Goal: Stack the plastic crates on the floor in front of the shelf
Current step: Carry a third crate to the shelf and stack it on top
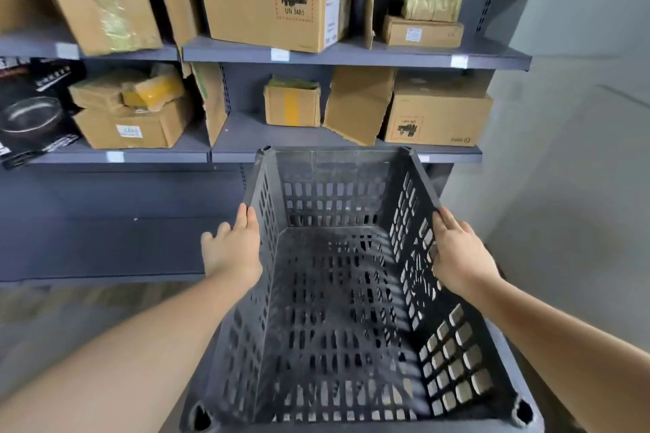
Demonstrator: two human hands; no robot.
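Note:
A dark grey plastic crate (337,292) with slotted walls and an open top fills the lower middle of the head view, in front of the shelf (351,54). It is empty inside. My left hand (234,244) grips its left rim, thumb on the edge and fingers outside. My right hand (457,253) grips the right rim the same way. The crate seems held off the floor; whether another crate lies beneath it is hidden.
The grey metal shelf holds several cardboard boxes (274,0) on two levels, and black boxed goods (31,109) at far left. Its lowest board (105,246) is dark and bare. Wood-look floor (88,309) shows left of the crate; a pale wall (580,151) stands to the right.

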